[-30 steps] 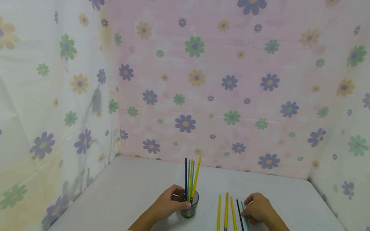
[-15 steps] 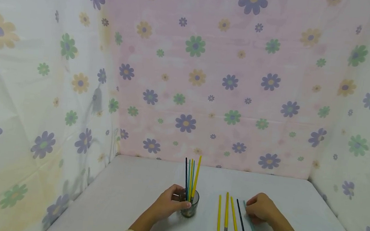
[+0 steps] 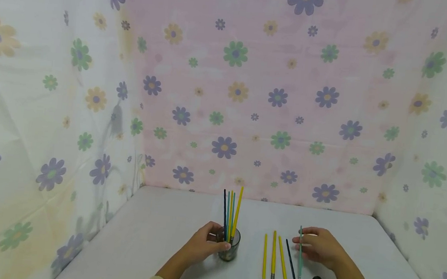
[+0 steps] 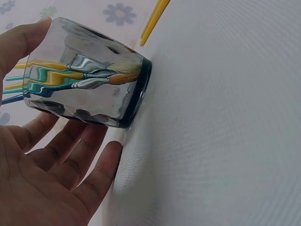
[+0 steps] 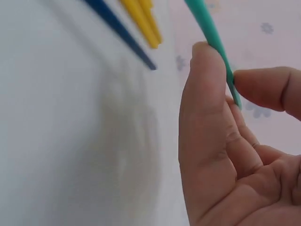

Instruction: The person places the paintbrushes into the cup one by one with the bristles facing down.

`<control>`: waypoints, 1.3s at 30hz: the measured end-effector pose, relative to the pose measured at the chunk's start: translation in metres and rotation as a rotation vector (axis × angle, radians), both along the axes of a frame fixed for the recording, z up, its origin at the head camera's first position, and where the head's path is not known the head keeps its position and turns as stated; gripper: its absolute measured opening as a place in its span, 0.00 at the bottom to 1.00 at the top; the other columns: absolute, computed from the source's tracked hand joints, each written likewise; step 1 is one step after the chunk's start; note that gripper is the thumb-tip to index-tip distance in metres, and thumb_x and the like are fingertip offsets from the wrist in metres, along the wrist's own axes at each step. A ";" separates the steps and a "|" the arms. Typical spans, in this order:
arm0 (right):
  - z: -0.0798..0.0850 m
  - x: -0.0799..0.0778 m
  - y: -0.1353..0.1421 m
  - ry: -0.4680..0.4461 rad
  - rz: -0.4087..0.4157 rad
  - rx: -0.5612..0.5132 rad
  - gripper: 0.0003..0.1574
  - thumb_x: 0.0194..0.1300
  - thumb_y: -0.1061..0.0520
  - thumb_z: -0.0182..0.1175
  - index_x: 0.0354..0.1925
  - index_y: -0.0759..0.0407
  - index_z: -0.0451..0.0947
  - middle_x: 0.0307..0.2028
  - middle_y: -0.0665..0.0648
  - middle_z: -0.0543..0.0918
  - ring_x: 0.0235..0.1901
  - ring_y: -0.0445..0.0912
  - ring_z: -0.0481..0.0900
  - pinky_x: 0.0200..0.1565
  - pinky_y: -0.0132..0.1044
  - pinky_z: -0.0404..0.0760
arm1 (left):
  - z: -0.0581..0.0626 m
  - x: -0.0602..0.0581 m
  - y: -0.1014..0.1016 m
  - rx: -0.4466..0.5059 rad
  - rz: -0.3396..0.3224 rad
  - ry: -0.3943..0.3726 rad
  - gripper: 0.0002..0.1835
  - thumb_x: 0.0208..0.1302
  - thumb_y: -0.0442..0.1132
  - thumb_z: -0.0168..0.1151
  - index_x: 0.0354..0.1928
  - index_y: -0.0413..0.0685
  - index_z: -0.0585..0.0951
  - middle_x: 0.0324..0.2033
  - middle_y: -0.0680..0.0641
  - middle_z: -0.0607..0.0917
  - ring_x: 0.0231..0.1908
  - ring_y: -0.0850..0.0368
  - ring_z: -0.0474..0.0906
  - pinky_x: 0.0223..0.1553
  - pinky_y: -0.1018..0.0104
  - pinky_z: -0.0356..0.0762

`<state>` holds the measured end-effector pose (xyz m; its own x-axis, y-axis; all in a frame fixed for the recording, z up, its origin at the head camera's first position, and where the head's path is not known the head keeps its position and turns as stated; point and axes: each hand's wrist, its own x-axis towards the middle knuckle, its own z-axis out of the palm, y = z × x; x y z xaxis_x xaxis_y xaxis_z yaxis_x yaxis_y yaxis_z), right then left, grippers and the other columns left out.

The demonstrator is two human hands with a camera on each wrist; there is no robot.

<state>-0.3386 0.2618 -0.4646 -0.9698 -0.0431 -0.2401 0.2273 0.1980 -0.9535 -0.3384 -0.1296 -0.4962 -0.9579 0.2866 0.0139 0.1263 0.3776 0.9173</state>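
In the head view my left hand (image 3: 200, 245) holds a clear glass (image 3: 232, 254), thumb on its near side. The left wrist view shows the thumb at the rim of the glass (image 4: 106, 101) and the fingers along its other side. Several paintbrushes (image 4: 89, 75) stand in it, bristles down, with yellow, teal and dark blue handles. My right hand (image 3: 323, 249) pinches a teal paintbrush (image 3: 300, 266) near its handle end, between thumb and finger in the right wrist view. That brush is tilted up, its ferrule end low by the table.
Left of the right hand lie three yellow paintbrushes (image 3: 273, 257) and a dark blue paintbrush (image 3: 291, 262) in a row on the white table (image 3: 162, 213). Flower-printed cloth (image 3: 268, 73) hangs behind and at both sides.
My right hand has moved slightly right and raised the handle end of the teal paintbrush off the table, its fingers opening out somewhat. The left hand and glass have stayed in place.
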 end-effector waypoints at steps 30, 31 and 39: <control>0.066 0.008 -0.031 0.492 -0.141 -0.205 0.29 0.65 0.51 0.73 0.61 0.60 0.80 0.43 0.48 0.90 0.42 0.43 0.90 0.48 0.40 0.88 | 0.003 0.004 0.001 0.019 -0.010 0.037 0.31 0.61 0.55 0.75 0.61 0.51 0.76 0.55 0.48 0.82 0.53 0.53 0.80 0.53 0.49 0.81; 0.068 0.010 -0.034 0.511 -0.152 -0.190 0.29 0.65 0.51 0.73 0.60 0.61 0.80 0.43 0.49 0.90 0.42 0.43 0.90 0.48 0.40 0.88 | 0.003 0.005 0.001 0.026 -0.015 0.042 0.31 0.61 0.54 0.75 0.61 0.51 0.76 0.55 0.48 0.82 0.53 0.53 0.81 0.54 0.49 0.81; 0.080 0.023 -0.056 0.652 -0.234 -0.170 0.26 0.64 0.54 0.73 0.57 0.64 0.82 0.41 0.50 0.90 0.39 0.42 0.91 0.45 0.36 0.88 | 0.000 0.005 0.000 0.108 -0.062 0.036 0.33 0.66 0.53 0.71 0.68 0.48 0.73 0.63 0.45 0.80 0.60 0.48 0.80 0.60 0.46 0.80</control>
